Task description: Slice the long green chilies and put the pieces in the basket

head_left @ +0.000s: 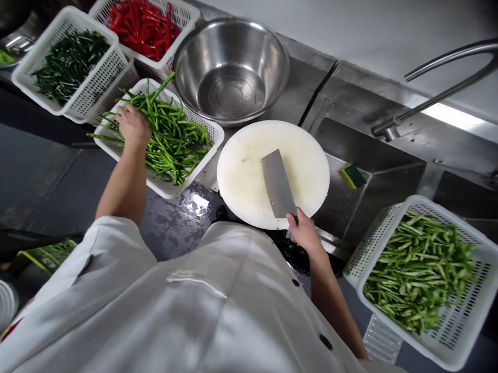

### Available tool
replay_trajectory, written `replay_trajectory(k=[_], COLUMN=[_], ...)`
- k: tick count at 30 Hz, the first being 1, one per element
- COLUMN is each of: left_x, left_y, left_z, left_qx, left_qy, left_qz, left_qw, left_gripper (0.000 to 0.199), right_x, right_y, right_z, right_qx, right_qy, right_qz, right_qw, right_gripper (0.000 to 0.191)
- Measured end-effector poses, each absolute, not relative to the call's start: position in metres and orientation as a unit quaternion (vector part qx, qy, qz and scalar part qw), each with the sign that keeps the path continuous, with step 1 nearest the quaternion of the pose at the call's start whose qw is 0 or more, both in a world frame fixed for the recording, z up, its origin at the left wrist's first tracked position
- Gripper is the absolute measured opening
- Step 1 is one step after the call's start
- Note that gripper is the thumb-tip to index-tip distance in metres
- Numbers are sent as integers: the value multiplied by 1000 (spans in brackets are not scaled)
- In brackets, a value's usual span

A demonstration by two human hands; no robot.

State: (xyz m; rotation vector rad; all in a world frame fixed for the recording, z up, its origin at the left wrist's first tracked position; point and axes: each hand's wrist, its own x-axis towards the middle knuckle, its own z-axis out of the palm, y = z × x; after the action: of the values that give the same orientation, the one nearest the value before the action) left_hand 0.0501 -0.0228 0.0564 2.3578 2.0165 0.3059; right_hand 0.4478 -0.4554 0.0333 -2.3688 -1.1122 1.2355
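Note:
My left hand (133, 125) reaches into a white perforated basket (166, 189) of long, thin green chili peppers (174, 139). Its fingers curl down around some of them, and the fingertips are partly hidden. Closed around the handle of a cleaver (279, 183), my right hand (304, 230) is at the near right edge of a round white cutting board (237, 175). The broad blade lies flat or nearly flat over the board and points away from me. A few small green bits stick to the board's surface.
Behind the board stands a steel bowl (232, 92). Baskets of red peppers (142, 28) and dark green cut vegetables (70, 63) are at the left. A sink (337, 132) with a sponge (352, 176) and faucet (446, 101) lies right, beside a basket of sliced green peppers (421, 271).

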Motion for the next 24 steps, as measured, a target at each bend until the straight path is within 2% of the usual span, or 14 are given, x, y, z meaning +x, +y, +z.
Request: replay_trajectory(k=[2,4,7,10,15,18,21,24], left_x=[80,114,153,167,155,129,110,128], left_y=[-47,-68,-79,-70,-49,-36,-33,-64], left_z=[35,11,-20,-35,-29,-1,49,93], left_qx=[738,804,826,806,823,864,904,924], left_qy=[671,590,534,520,435,428,414,310], left_qz=[72,16,-134,-267,-350,-245,-5,195], left_qw=[4,69,117,90,102,105,105,112], left_gripper=[39,28,36,47,50,40,34,32], right_x=[447,446,444,442,439,436,435,436], right_y=[-456,-455,-455,-455,-459,-462,-462,-459], right_z=[34,35,36,34,25,22,22,24], right_qx=[-813,-816,-818,-824,-829,-830,-829,-829], right_qy=[-386,-384,-380,-393,-417,-412,-407,-405], right_qz=[418,416,417,398,359,362,371,372], right_qw=[122,118,108,94,98,101,101,104], right_gripper=[20,21,25,31,38,38,37,36])
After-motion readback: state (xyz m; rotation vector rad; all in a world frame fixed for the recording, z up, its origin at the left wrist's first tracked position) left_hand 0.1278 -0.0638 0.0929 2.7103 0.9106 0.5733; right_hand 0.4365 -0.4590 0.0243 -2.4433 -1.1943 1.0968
